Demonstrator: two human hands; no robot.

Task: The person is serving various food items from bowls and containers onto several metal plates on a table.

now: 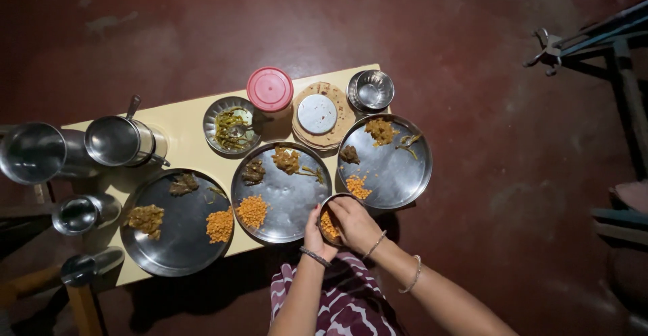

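Steel small bowl (331, 222) of orange lentils is held at the table's near edge. It is cupped from the left by the left hand (314, 231), fingers closed on its rim. The right hand (356, 222) is laid over it from the right, pinching inside. The middle plate (282, 191) lies just left and beyond, the right plate (385, 162) just beyond.

Three plates in a row on a table, with smaller vessels behind them.

The middle plate (282, 191) lies between the left plate (177, 222) and the right plate (385, 162) on the table (182, 137). Behind it sit a small dish (231, 125), a lidded jar (270, 89), a stack of flatbreads (318, 115) and a small cup (370, 90). A small bowl (331, 222) sits at the table's near edge, between the left hand (314, 233) and the right hand (356, 224).
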